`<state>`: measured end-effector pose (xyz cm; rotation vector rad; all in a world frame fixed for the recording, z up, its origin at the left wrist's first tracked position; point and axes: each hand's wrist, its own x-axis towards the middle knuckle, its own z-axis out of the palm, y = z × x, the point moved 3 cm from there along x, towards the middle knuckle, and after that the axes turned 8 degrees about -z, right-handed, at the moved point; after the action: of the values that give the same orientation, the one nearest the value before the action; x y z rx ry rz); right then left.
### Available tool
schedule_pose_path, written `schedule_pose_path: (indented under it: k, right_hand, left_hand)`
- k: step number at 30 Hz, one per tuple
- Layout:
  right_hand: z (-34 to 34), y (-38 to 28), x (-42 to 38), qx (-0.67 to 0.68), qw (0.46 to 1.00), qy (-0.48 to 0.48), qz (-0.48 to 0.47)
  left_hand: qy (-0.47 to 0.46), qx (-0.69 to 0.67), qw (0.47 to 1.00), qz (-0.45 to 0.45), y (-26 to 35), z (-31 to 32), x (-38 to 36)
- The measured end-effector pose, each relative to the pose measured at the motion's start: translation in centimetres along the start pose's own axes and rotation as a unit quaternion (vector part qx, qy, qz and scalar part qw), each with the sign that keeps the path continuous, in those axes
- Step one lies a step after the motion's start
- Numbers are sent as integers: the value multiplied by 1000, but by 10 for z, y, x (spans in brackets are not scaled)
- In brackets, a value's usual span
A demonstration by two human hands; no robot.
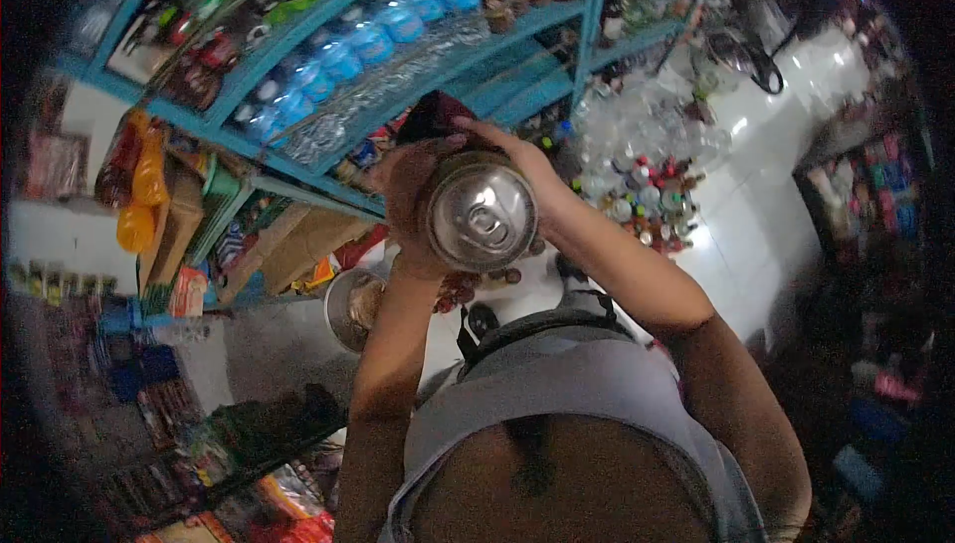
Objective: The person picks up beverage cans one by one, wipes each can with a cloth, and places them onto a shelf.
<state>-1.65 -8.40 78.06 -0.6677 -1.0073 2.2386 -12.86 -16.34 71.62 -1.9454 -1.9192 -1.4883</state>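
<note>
A drink can [481,217] is held up close to the camera, its silver top and pull tab facing me. My left hand [406,200] is wrapped around the can's left side. My right hand [519,160] is closed at the can's far right side, with its fingers on a dark maroon piece of cloth [436,117]. The cloth sits against the far side of the can. Most of the can's body and several fingertips are hidden behind its top.
Blue shelves [497,51] with rows of blue-labelled bottles [373,41] stand ahead. Several bottles [652,200] and clear plastic packs [647,130] are on the white floor to the right. Cardboard [274,250] and a round metal container [350,310] are at the left.
</note>
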Motion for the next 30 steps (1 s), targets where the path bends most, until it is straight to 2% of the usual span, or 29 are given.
schedule_pose_path:
  k: [1,2,4,5,6,7,8,9,10,12,14,16,17,18,19,20,21,24,26,27,28,29,30]
  right_hand:
    - [-8,4,-1,20,1000,-8,10]
    - [-21,12,3,29,999,12,12]
    - [-46,28,12,-188,977,-43,-95]
    - [-52,28,9,-70,997,-13,29]
    - [-67,34,9,-59,998,4,35]
    - [-84,46,9,-55,998,13,36]
    - [-102,60,9,-51,998,21,36]
    - [-127,70,8,-185,981,54,-17]
    - [-157,86,15,-181,981,64,-12]
    - [-213,130,19,-283,957,69,-12]
    - [-282,167,13,-308,935,174,40]
    - [-351,204,5,-140,942,284,111]
    - [-392,229,3,-208,924,311,85]
    - [-427,249,5,-276,899,334,59]
    - [-438,246,14,-209,912,351,45]
    - [-459,244,25,-275,885,357,117]
    - [-469,244,36,-269,881,385,52]
    - [-532,260,82,-343,864,358,83]
    - [-557,256,109,-353,854,379,44]
    - [-565,263,121,-354,856,375,48]
    - [-578,274,129,-437,802,396,95]
    - [-587,284,135,-517,738,410,140]
    - [-595,295,141,-519,740,403,142]
  left_hand:
    - [-3,-196,970,-143,32,-1,16]
    - [-23,-204,967,-149,46,-1,25]
    - [-24,-15,999,44,64,1,33]
    - [-160,137,977,14,42,20,11]
    - [-179,127,976,12,25,35,-10]
    - [-157,-33,986,-54,19,45,-16]
    - [-130,-188,966,-125,13,57,-18]
    - [-139,-268,932,-201,7,79,-21]
    - [-147,-272,928,-206,4,102,-22]
    - [-107,-329,830,-436,-10,138,-38]
    - [-93,-324,835,-436,-22,173,-44]
    - [-98,-335,757,-553,-28,204,-57]
    - [-69,-298,776,-551,-42,217,-85]
    - [-76,-293,771,-560,-43,229,-95]
    - [-93,-287,734,-608,-45,240,-109]
    - [-112,-278,694,-655,-47,248,-121]
    - [-140,-262,695,-655,-51,257,-133]
    - [-150,-291,687,-649,-57,278,-159]
    - [-157,-253,674,-676,-67,289,-172]
    - [-160,-241,703,-650,-76,293,-178]
    - [-161,-226,731,-623,-82,298,-182]
    - [-156,-223,729,-628,-89,303,-187]
    - [-139,-244,722,-632,-96,308,-192]
